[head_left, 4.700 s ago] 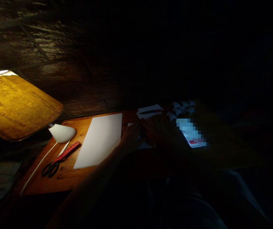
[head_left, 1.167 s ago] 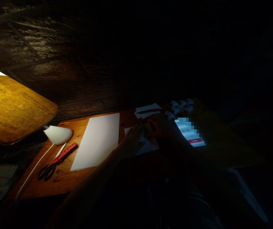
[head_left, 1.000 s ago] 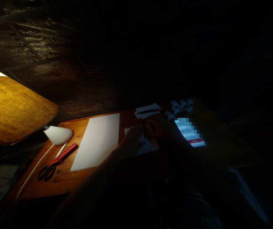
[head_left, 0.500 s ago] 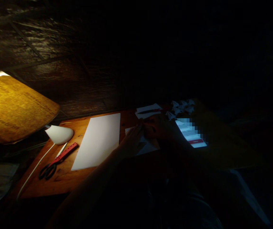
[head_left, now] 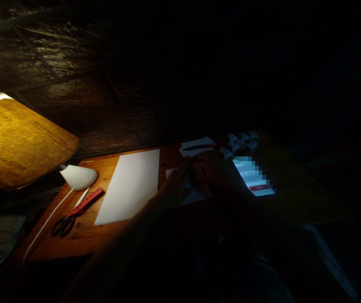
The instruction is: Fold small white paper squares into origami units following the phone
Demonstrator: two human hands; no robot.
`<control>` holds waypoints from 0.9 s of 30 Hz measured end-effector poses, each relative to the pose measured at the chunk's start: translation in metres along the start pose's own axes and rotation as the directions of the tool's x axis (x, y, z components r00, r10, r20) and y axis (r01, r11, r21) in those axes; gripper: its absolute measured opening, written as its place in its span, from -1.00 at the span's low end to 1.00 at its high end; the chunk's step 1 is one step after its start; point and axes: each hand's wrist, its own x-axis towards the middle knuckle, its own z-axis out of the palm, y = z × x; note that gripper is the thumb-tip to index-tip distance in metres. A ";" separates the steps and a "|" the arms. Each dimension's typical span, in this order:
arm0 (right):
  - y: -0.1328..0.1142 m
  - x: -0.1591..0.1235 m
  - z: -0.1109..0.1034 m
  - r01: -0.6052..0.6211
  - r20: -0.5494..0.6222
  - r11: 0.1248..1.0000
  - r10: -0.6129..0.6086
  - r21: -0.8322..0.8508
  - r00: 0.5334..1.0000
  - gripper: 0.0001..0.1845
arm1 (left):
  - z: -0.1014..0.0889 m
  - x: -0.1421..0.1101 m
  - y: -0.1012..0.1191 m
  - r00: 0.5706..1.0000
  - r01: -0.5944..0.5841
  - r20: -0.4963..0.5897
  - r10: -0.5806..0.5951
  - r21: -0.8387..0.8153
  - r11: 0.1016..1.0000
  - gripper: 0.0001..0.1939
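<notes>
In the head view my left hand (head_left: 176,185) lies with its fingers stretched out over a small sheet of white paper (head_left: 196,196) on the wooden table. My right hand (head_left: 210,168) is close beside it, at the far right part of that sheet. Deep shadow hides how its fingers are placed. A larger stack of white paper (head_left: 131,185) lies left of my hands, below the lamp's light. Beyond my hands are some paper pieces (head_left: 188,152) with a dark, narrow tool with a red part (head_left: 204,146) across them.
Several folded white paper shapes (head_left: 241,141) sit at the back right, near a lit screen (head_left: 259,187). On the left are black-handled scissors (head_left: 67,225), a red strip with holes (head_left: 88,200), a white lamp base (head_left: 79,177), its cord (head_left: 41,231) and a printed lampshade (head_left: 22,143).
My hands stay at the small sheet with hardly any visible movement. The view has shifted very slightly.
</notes>
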 end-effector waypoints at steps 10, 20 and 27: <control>-0.003 -0.002 -0.003 0.015 -0.016 1.000 -0.014 0.015 1.000 -0.53 | 0.000 0.003 -0.008 0.999 0.039 0.007 -0.038 -0.016 0.999 -0.33; -0.005 -0.004 -0.006 -0.021 0.012 1.000 0.021 0.002 1.000 -0.43 | -0.017 -0.001 -0.022 0.975 0.197 -0.114 -0.190 0.052 0.979 -0.55; -0.008 -0.006 -0.011 0.013 0.003 1.000 -0.013 0.011 1.000 -0.42 | -0.031 -0.007 -0.027 0.922 0.347 -0.222 -0.317 0.108 0.932 -0.66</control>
